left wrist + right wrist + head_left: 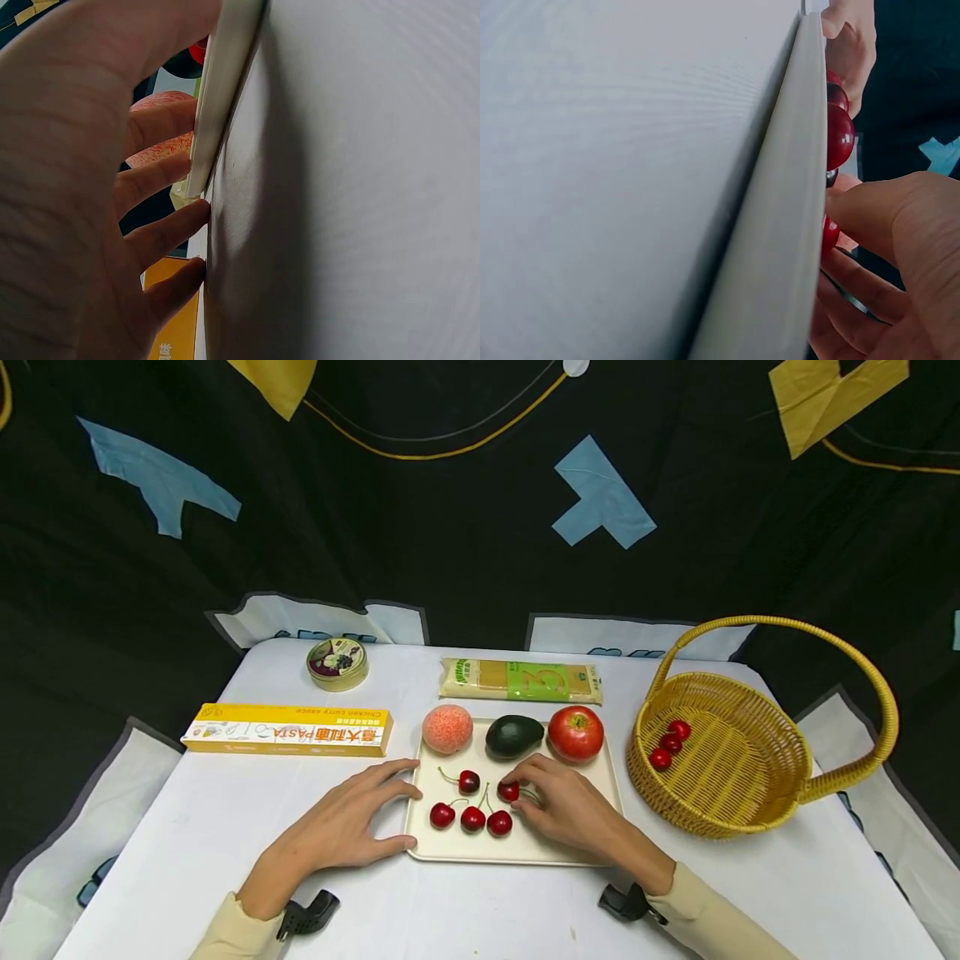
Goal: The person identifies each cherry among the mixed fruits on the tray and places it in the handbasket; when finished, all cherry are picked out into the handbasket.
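Note:
A cream tray (517,853) holds several dark red cherries (472,819) with stems, a pink textured peach-like fruit (447,729), a dark green avocado (514,737) and a red tomato-like fruit (576,734). Over the tray, my right hand (573,802) pinches one cherry (507,791) between thumb and fingers; the right wrist view shows this cherry (829,234) partly hidden by the tray's rim. My left hand (348,818) lies at the tray's left side, fingers spread and fingertips against the rim (217,112).
At the right stands a yellow wicker basket (780,768) with a tall handle, three cherries (671,742) inside. Behind the tray lies a pasta packet (520,681). Toward the left are a yellow pasta box (288,729) and a round tin (337,664).

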`<action>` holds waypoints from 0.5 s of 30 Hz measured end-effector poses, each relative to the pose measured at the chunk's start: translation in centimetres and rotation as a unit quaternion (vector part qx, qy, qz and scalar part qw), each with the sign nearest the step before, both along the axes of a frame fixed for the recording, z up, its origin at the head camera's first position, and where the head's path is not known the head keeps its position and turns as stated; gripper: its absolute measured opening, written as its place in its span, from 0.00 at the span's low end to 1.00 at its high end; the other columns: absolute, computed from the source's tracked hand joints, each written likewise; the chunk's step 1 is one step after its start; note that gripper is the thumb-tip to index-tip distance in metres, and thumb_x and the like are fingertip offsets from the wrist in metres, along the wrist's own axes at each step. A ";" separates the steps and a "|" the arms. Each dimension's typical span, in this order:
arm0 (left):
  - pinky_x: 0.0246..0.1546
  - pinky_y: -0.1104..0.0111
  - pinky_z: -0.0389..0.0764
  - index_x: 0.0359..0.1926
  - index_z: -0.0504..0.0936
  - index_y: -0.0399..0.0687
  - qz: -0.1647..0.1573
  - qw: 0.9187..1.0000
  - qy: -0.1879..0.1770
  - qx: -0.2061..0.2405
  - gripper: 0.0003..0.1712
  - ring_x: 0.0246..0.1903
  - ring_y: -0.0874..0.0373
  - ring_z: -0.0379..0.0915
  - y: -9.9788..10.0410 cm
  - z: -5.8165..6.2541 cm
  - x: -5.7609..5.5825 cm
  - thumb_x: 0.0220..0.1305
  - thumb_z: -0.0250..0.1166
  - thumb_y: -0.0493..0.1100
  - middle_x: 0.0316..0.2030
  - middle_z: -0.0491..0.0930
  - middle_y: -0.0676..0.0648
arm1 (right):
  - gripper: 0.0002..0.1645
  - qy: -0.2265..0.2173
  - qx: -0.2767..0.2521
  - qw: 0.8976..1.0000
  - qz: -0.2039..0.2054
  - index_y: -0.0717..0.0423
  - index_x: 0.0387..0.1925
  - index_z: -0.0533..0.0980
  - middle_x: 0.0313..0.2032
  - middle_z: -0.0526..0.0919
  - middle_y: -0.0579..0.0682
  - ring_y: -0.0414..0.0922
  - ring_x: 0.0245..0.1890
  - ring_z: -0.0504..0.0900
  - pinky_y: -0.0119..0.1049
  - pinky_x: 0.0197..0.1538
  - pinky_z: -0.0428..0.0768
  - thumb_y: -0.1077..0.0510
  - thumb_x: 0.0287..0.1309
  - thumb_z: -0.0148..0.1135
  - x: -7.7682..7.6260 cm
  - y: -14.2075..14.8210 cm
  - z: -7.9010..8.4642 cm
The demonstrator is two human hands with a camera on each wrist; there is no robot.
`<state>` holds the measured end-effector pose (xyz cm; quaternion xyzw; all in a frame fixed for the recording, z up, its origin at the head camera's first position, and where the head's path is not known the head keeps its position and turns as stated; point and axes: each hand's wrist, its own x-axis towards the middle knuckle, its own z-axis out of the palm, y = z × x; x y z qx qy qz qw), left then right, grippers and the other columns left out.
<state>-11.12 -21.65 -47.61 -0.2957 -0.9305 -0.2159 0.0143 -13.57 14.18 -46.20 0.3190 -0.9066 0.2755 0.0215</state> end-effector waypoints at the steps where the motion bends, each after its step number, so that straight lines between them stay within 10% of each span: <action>1: 0.68 0.43 0.76 0.58 0.84 0.66 0.000 1.000 0.000 0.000 0.28 0.72 0.44 0.71 0.0 0.0 0.0 0.61 0.76 0.68 0.77 0.69 0.51 | 0.17 -0.002 0.001 1.000 0.002 0.44 0.53 0.85 0.51 0.84 0.40 0.38 0.47 0.85 0.35 0.48 0.86 0.56 0.63 0.77 0.0 0.0 0.0; 15: 0.68 0.44 0.76 0.58 0.84 0.65 -0.003 1.000 0.004 -0.001 0.28 0.72 0.44 0.72 0.0 0.0 0.0 0.62 0.76 0.68 0.77 0.69 0.51 | 0.15 -0.013 0.000 1.000 -0.004 0.43 0.49 0.85 0.45 0.81 0.38 0.38 0.38 0.84 0.29 0.40 0.83 0.58 0.61 0.78 0.4 0.8 0.1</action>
